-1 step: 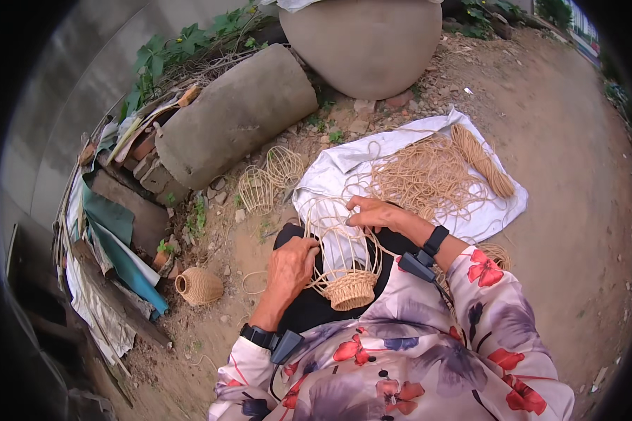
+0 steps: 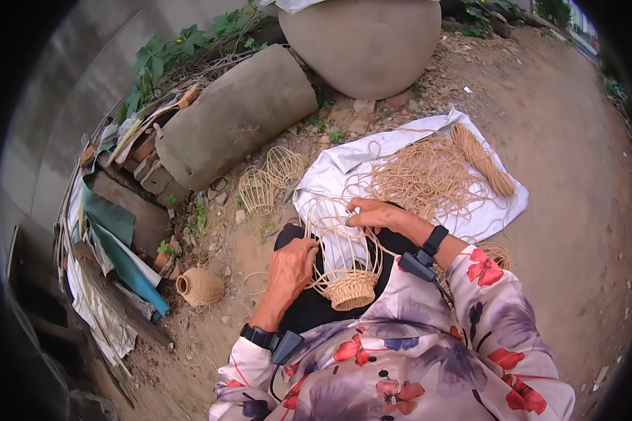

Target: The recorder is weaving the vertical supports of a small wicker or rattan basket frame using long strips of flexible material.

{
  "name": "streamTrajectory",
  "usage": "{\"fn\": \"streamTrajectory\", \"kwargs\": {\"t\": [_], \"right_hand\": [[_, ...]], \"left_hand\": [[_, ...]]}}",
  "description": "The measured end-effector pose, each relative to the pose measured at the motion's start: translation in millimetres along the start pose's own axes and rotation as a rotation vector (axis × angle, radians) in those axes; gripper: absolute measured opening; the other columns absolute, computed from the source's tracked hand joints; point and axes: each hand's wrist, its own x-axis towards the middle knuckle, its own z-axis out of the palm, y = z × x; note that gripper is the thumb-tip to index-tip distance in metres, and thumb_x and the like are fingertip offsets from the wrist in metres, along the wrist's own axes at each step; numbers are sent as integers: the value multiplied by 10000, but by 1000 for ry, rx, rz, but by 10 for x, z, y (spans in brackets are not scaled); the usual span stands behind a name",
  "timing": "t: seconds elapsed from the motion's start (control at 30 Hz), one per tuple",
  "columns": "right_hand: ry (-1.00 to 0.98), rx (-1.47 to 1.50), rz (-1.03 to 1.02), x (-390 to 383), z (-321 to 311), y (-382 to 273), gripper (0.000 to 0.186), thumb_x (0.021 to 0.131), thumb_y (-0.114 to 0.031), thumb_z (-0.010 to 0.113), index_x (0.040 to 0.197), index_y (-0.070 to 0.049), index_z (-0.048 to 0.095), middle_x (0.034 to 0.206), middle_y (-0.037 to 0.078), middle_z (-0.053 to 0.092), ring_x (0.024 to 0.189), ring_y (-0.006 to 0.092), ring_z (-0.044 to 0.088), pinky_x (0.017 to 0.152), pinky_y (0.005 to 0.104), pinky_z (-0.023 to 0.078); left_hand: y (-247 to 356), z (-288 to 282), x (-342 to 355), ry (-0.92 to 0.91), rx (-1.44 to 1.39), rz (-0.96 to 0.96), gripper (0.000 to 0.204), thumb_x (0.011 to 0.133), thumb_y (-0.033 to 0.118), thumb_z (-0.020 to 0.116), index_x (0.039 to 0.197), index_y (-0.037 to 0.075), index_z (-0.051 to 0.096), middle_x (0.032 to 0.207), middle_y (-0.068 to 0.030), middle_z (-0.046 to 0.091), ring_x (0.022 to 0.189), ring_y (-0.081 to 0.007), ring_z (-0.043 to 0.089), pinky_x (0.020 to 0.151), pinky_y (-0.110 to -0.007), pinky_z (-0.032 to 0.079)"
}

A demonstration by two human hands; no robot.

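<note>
A partly woven basket [image 2: 353,291] rests on its side in my lap, its tan cord weave at the near end and bare pale ribs reaching away from me. My left hand [image 2: 293,265] is closed round the ribs on its left side. Over the far right part of the frame, my right hand [image 2: 380,213] has its thumb and fingers curled at the ribs. A strand of cord runs near the right hand; whether it is in the fingers is too small to tell. A white cloth [image 2: 343,254] shows through the ribs, above my dark trousers.
Loose tan cord [image 2: 428,175] and a bundled hank [image 2: 482,160] lie on a white sheet [image 2: 509,207]. Two bare rib frames [image 2: 256,191] are on the ground at the left, with a finished woven basket [image 2: 201,287] nearer. Beyond stand a clay cylinder [image 2: 235,116] and a large rounded vessel [image 2: 361,49].
</note>
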Motion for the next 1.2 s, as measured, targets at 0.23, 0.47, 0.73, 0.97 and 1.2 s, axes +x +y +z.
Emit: {"fn": "streamTrajectory", "kwargs": {"t": [0.23, 0.47, 0.73, 0.97, 1.2], "right_hand": [[-33, 92, -12, 75, 11, 111, 380, 824, -284, 596, 1131, -64, 554, 795, 58, 591, 630, 127, 541, 520, 275, 445], [-37, 113, -45, 31, -26, 114, 380, 820, -288, 602, 1126, -69, 543, 789, 63, 594, 634, 131, 548, 496, 273, 436], [-41, 83, 1, 49, 4, 95, 373, 825, -278, 601, 1134, -73, 554, 775, 51, 608, 634, 121, 561, 487, 270, 431], [-15, 111, -36, -10, -75, 227, 357, 826, -281, 602, 1114, -71, 576, 764, 31, 612, 631, 101, 558, 475, 252, 424], [-75, 128, 39, 22, -95, 78, 343, 812, -293, 607, 1085, -87, 581, 777, 24, 616, 654, 112, 565, 498, 256, 440]], "left_hand": [[-126, -84, -82, -59, 100, 45, 115, 886, 60, 566, 1000, 54, 559, 741, -181, 612, 765, -351, 613, 718, -431, 432], [-775, -346, -412, -51, 399, -334, 144, 851, 91, 592, 990, 54, 608, 814, -153, 621, 827, -341, 617, 752, -432, 440], [-168, -245, -30, 58, -2, -235, 347, 851, 210, 644, 1173, 97, 576, 1046, -161, 622, 872, -346, 632, 733, -409, 495], [-654, -215, -157, -119, -400, -275, 286, 944, 245, 556, 857, -11, 651, 771, -94, 643, 772, -191, 613, 715, -321, 465], [-2115, -360, -1281, -101, 28, -679, 339, 854, 340, 651, 1048, 65, 688, 922, -174, 699, 883, -317, 669, 800, -382, 510]]}}
